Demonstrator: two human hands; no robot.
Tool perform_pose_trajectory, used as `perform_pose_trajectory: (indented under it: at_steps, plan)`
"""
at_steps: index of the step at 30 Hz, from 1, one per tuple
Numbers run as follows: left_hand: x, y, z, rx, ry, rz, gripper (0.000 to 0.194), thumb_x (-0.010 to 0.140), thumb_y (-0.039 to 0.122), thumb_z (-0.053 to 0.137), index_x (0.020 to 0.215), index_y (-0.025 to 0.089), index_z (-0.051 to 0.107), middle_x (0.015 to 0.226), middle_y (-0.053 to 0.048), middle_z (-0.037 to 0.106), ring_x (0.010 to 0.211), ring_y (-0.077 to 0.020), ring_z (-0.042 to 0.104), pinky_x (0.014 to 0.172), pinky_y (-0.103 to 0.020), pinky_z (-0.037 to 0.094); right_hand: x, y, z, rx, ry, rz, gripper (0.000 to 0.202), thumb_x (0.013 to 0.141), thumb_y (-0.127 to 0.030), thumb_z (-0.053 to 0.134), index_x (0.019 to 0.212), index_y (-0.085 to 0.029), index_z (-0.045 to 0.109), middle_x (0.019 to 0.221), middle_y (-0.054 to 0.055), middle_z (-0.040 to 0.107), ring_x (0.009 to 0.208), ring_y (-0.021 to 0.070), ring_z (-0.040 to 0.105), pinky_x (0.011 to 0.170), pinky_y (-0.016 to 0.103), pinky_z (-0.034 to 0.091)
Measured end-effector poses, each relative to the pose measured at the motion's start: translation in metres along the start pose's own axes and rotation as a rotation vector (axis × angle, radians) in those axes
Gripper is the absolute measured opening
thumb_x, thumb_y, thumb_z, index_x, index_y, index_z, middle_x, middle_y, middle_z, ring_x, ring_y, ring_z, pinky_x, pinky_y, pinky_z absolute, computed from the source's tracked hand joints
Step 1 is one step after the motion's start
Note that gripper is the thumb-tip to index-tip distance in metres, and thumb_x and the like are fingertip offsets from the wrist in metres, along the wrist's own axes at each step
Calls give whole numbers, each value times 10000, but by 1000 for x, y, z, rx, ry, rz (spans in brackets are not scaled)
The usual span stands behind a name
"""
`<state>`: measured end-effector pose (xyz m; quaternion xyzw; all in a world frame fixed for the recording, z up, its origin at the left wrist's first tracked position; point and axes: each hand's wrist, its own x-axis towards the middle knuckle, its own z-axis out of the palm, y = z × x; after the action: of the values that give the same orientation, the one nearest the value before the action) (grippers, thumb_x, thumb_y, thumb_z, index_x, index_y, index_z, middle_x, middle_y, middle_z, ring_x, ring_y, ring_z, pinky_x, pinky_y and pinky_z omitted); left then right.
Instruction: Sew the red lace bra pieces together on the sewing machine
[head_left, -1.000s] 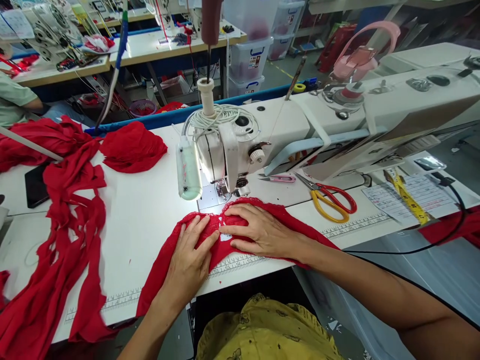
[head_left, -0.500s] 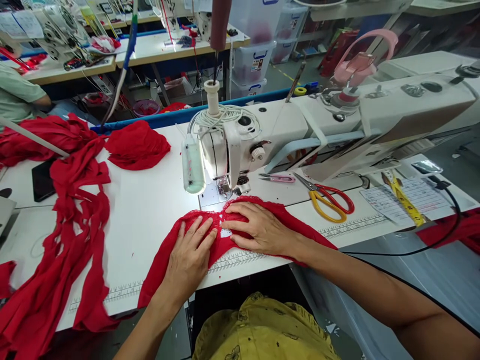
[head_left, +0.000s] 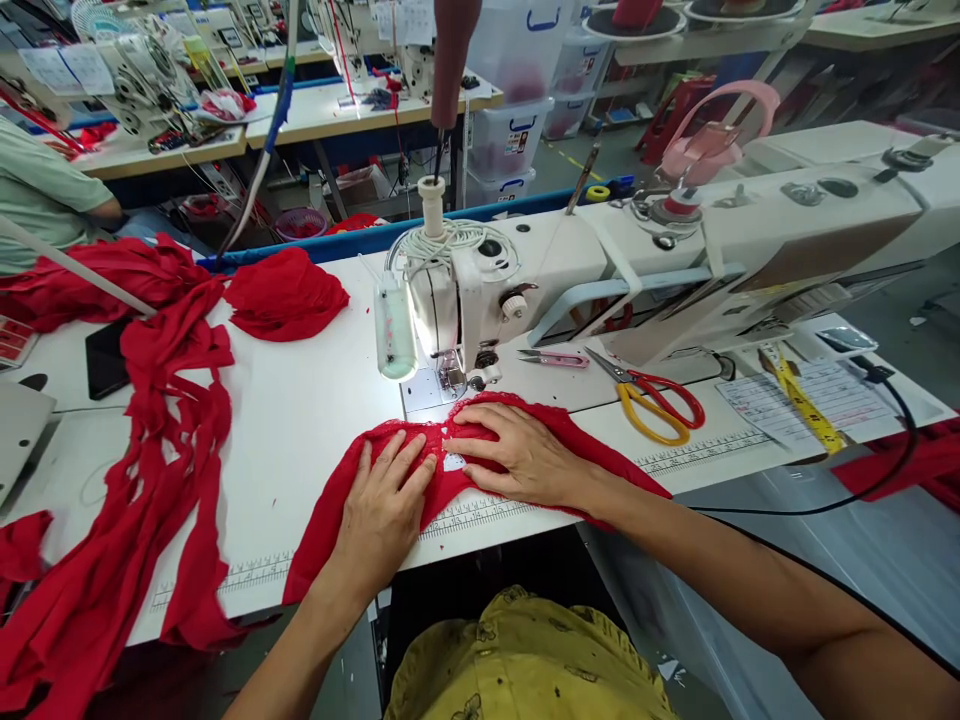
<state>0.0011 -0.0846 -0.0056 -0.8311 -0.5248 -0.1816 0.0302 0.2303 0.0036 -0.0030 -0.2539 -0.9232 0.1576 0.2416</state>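
A red lace-edged garment piece, which looks like a bra, lies spread on the white sewing table in front of the machine. My left hand rests flat on its left half, fingers spread and pointing up towards the lace edge. On the right half lies my right hand, its fingers stretched out to the left across the cloth. Between the fingertips of both hands a small gap in the middle of the piece shows white. The sewing machine's presser foot stands just beyond the lace edge, apart from the cloth.
Right of the needle area lie pink thread snips and scissors with red and yellow handles. A yellow tape measure crosses a written sheet. Red cloth strips and a red bundle cover the left. A co-worker's sleeve shows far left.
My view has turned slightly, so things at the left appear further right. Both hands stay flat on the red garment piece, with hardly any movement over it.
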Motion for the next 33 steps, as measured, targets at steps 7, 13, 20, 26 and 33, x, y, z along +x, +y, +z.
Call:
perform_pose_trajectory:
  at_steps: [7,13,20,26,33]
  plan:
    - [25,10,-2,-281,110,-117,191,999,189,453,1128,176,594,1272,-119,656,1197,-204,627,1019,-372,552,4,1,-1,163,49,50,375,972,-308,584,1335,-211,578,1316,106,628,1243,238,570,1079,449,488]
    - [15,-1,15,-108,25,-142,238,1005,288,471,1180,144,544,1380,-169,579,1339,-312,510,1113,-562,441,-1,2,2,10,15,150,601,889,-444,693,1397,-173,522,1421,132,561,1340,283,504,1125,483,452]
    - [10,-6,17,-65,7,-139,535,1016,355,449,1489,144,316,1436,-159,540,1394,-292,457,1138,-524,419,-2,3,1,3,-16,164,618,886,-423,691,1412,-158,503,1444,132,542,1363,274,482,1140,465,440]
    - [10,-6,18,-60,-2,-150,572,1017,374,442,1518,153,277,1447,-160,525,1397,-291,452,1131,-516,425,-2,3,1,38,-5,177,653,874,-431,699,1432,-175,478,1443,128,538,1376,267,466,1147,466,430]
    - [11,-6,15,-91,-10,-175,559,1013,372,451,1516,180,298,1447,-140,527,1399,-272,451,1109,-473,456,-4,6,4,55,-20,192,695,871,-432,694,1472,-203,433,1483,123,497,1397,272,441,1155,478,417]
